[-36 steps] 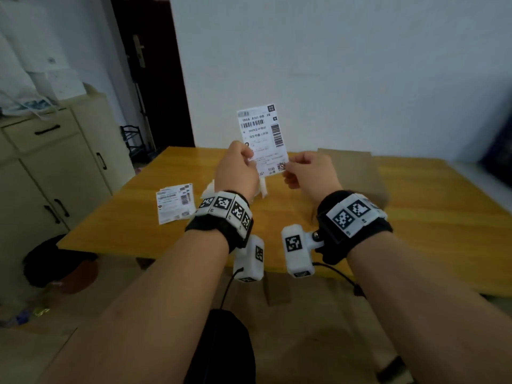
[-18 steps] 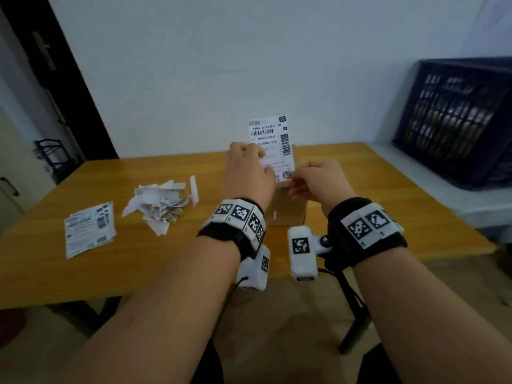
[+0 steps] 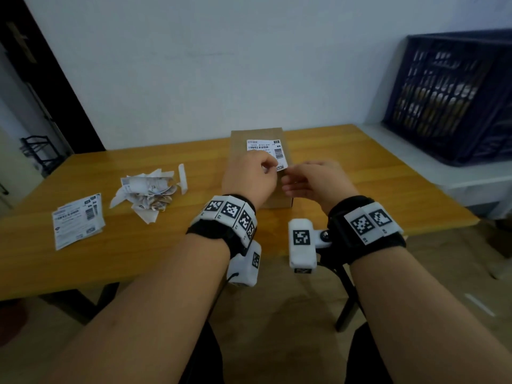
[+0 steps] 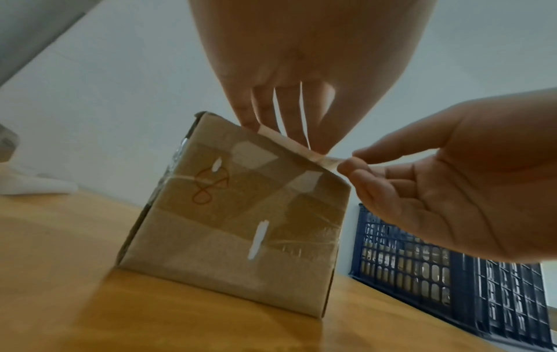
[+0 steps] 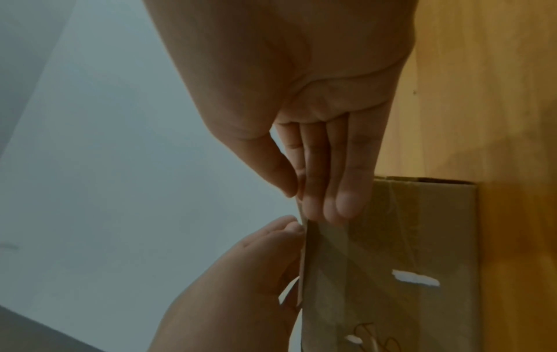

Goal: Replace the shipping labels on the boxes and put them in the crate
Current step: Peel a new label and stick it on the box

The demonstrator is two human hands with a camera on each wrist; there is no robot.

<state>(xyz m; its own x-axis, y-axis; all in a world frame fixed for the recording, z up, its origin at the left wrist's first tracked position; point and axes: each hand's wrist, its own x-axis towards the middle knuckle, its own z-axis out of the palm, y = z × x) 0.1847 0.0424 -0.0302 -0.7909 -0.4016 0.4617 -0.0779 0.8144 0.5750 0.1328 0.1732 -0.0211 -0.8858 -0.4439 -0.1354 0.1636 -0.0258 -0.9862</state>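
Observation:
A brown cardboard box (image 3: 259, 189) stands on the wooden table (image 3: 360, 173), with a white shipping label (image 3: 266, 149) lying on its top. My left hand (image 3: 273, 167) pinches the label's near edge against the box. My right hand (image 3: 286, 173) pinches the label's near right corner between thumb and forefinger. In the left wrist view the label (image 4: 289, 143) bends over the box's (image 4: 235, 226) top edge between both hands. The dark blue crate (image 3: 448, 92) sits on a white ledge to the right.
A stack of fresh labels (image 3: 77, 220) lies at the table's left, beside a heap of torn paper scraps (image 3: 144, 189). A dark doorway (image 3: 33, 79) is at the far left. The table's front edge (image 3: 138, 275) runs just under my wrists.
Both hands have brought the label down from mid-air onto the top of the box. The head view has swung right and down, bringing the crate into sight.

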